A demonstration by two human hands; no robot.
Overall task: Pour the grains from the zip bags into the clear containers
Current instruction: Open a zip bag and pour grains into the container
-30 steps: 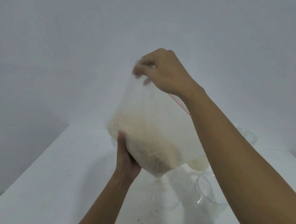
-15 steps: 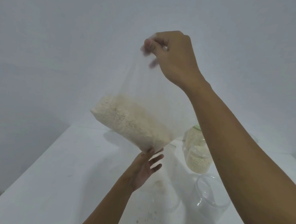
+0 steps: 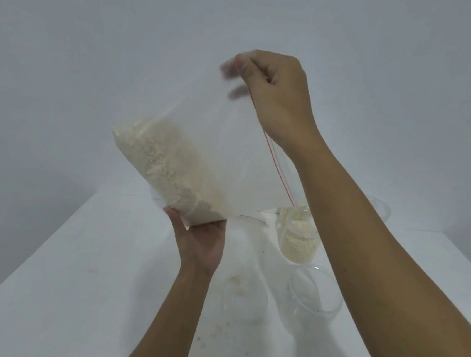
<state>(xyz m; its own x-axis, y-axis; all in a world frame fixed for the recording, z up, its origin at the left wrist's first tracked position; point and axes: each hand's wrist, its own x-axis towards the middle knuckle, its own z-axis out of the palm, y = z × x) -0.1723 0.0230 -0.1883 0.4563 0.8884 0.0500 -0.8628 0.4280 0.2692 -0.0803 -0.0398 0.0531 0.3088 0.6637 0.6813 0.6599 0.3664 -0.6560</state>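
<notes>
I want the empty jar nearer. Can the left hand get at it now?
Probably not yet: the left hand props up a corner of the bag. Nothing lies between it and the empty jar.

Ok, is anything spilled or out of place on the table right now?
Yes. A few loose grains lie scattered on the white table, just in front of the near-empty clear container, outside it. The zip bag looks intact.
</notes>
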